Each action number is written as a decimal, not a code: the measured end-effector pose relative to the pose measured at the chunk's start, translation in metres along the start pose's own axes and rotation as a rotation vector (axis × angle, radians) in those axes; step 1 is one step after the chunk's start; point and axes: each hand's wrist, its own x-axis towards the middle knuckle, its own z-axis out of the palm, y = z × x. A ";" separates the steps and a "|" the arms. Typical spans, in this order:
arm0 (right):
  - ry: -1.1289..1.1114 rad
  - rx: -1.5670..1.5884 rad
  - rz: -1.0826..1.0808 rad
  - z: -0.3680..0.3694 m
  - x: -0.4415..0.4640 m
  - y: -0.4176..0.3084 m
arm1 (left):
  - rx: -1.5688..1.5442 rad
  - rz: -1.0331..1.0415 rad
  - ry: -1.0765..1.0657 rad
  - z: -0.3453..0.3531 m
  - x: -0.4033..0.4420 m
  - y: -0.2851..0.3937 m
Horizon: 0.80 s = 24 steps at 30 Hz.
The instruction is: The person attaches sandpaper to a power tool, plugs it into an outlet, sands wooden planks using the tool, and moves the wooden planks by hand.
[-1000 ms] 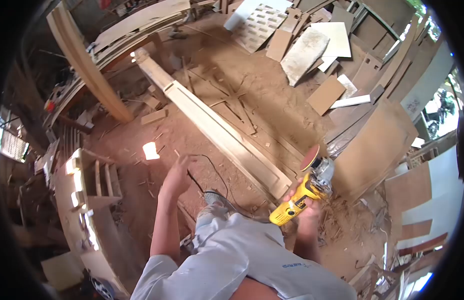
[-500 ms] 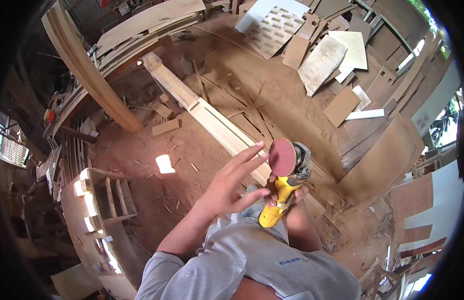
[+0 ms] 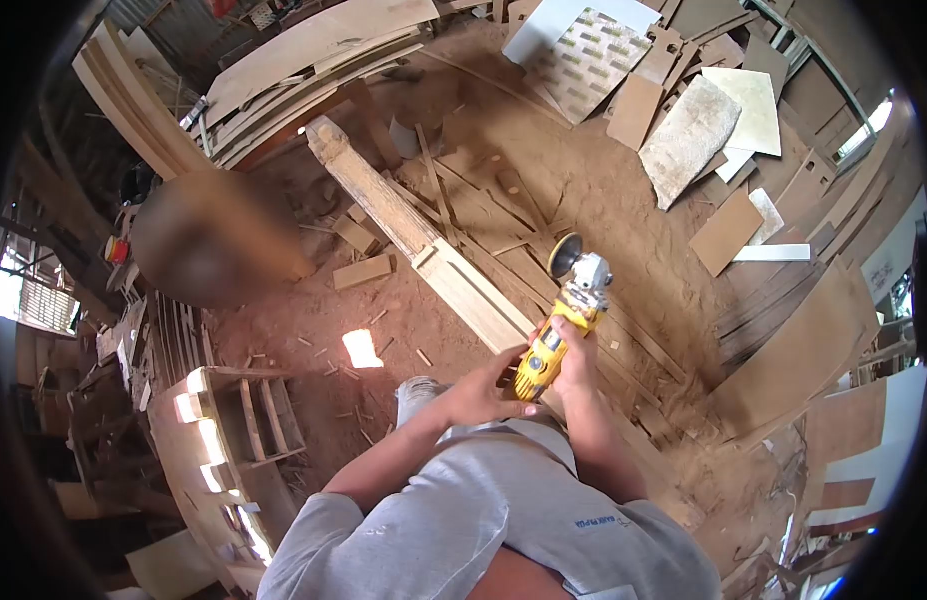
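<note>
A yellow angle grinder is held before my body, its metal head pointing up and away. My right hand wraps around the middle of its body from the right, thumb on top. At the rear end, my left hand closes around the housing from the left, partly hidden behind it. The round sanding disc on the head is seen nearly edge-on, its abrasive face turned mostly away. Beyond and below the tool lies a long wooden beam, pale and planed at the near part, rough at the far end.
Stacked boards lie at the back left. A wooden frame stands at lower left. Panels and offcuts cover the ground at right, with a large curved sheet nearer. Small wood blocks lie beside the beam on the dirt floor.
The grinder has turned, so the red sanding face no longer shows. My left hand has moved from beside the disc down to the tool's rear end and closed there. The view has shifted slightly.
</note>
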 end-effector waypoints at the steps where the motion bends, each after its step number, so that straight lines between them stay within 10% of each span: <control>1: 0.038 -0.015 -0.035 0.008 0.012 0.006 | 0.006 -0.009 -0.001 -0.011 0.000 -0.005; 24: 0.647 0.311 -0.040 0.097 0.066 0.178 | 0.182 0.143 -0.101 -0.217 -0.045 -0.124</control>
